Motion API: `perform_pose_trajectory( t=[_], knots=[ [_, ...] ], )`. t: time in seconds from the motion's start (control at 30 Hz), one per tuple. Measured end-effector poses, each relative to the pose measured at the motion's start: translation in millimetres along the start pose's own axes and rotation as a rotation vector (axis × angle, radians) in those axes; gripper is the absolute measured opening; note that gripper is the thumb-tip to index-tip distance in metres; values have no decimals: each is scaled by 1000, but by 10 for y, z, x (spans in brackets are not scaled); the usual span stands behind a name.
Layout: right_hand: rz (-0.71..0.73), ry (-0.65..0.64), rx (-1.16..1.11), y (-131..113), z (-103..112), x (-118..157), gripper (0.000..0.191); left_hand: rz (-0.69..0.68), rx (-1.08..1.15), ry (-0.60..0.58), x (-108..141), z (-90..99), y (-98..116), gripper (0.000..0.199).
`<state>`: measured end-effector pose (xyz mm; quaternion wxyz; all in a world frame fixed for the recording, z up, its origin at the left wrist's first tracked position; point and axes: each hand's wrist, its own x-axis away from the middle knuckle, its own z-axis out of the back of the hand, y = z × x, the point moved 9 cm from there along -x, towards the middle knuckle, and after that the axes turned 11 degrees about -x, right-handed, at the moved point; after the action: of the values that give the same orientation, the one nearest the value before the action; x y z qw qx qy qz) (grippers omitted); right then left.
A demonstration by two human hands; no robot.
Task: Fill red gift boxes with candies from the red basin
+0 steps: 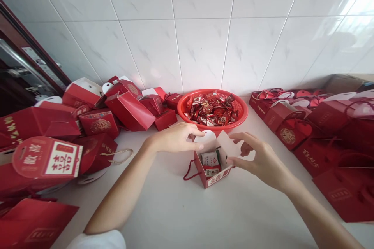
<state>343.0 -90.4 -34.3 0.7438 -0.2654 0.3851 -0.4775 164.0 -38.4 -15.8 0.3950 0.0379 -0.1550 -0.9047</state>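
A small red gift box stands open on the white tabletop, its pale-lined flaps raised. Inside lies a white and red wrapped packet. From its left side hangs a dark red cord handle. My left hand is at the box's back left, thumb and fingers apart beside the rounded flap. On the other side, my right hand curves around the right flap, thumb near the box rim and fingers spread. Whether the fingertips press on the flaps is hard to see.
Behind the box, a red plastic basket holds many wrapped candies. Red gift boxes lie heaped at the left, several open. More red boxes with cord handles stand in rows at the right. A tiled wall closes the back.
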Motion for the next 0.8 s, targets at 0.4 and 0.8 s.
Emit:
perform_pose_trajectory(
  t=[0.4,0.8],
  knots=[
    [363,-49,-309,-16,-162,253,55,-112,105,-74,-3,-23,-42,47],
    [340,-160,-302,-52,-366,273,38,9,-56,-65,-73,-260,127,76]
  ],
)
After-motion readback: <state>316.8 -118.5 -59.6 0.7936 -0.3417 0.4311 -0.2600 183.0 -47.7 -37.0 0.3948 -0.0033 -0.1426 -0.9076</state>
